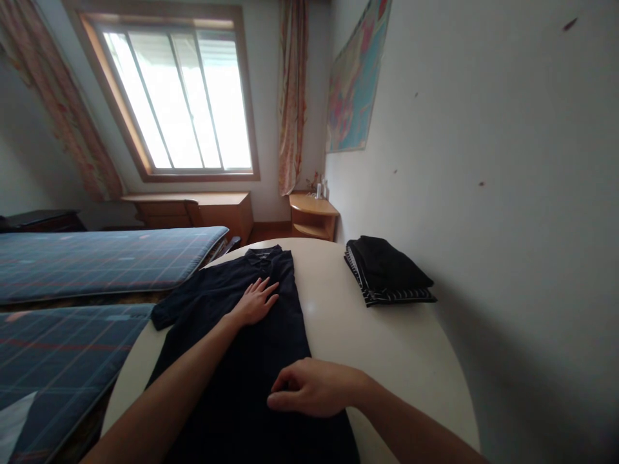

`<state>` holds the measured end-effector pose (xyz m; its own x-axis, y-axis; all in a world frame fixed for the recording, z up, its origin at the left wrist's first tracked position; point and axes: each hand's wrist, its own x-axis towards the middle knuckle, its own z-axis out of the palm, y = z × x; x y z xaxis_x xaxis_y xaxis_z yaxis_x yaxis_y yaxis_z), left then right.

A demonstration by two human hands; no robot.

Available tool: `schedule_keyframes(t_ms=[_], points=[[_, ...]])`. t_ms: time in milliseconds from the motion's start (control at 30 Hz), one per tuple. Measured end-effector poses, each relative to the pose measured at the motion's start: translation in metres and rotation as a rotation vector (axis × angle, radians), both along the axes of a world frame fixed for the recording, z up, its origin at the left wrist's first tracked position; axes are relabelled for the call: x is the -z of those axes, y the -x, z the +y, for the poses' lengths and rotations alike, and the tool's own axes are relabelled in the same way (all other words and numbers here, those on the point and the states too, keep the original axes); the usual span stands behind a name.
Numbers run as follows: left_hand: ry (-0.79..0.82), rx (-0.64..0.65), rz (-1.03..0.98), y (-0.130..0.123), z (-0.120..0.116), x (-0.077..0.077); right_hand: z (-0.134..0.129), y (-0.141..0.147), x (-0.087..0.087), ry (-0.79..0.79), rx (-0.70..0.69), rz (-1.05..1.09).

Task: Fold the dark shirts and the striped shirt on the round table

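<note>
Dark shirt (242, 361) lies on the round table (401, 367), collar at the far edge. Left hand (255, 303) is flat on its chest, fingers slightly spread, probably to keep the cloth from shifting. Right hand (314, 386) is curled over the near right side (can't tell if it pinches fabric). Folded clothes (389, 267) sit off right, likely to leave working room. Hem runs out of frame; right sleeve not visible; dark folds unreadable.

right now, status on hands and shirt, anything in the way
Left hand spread on dark collared shirt. Right hand curled over its edge. Folded black clothes lie apart.
</note>
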<state>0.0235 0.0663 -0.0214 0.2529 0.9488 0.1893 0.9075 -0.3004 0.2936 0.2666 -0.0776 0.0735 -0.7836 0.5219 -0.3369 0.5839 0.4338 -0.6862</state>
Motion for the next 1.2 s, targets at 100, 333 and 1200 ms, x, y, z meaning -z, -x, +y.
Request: schedule_keyframes(t_ms=[100,333,1200], points=[[-0.010,-0.016,0.031,-0.007,0.007,0.000,0.003,-0.006,-0.001,-0.052,0.006,-0.045],[0.007,-0.102,0.072,-0.025,0.044,-0.006,0.035,-0.037,0.007,-0.098,0.148,-0.006],[0.082,-0.014,0.196,-0.056,-0.030,-0.018,0.057,-0.091,-0.009,0.208,0.192,-0.046]])
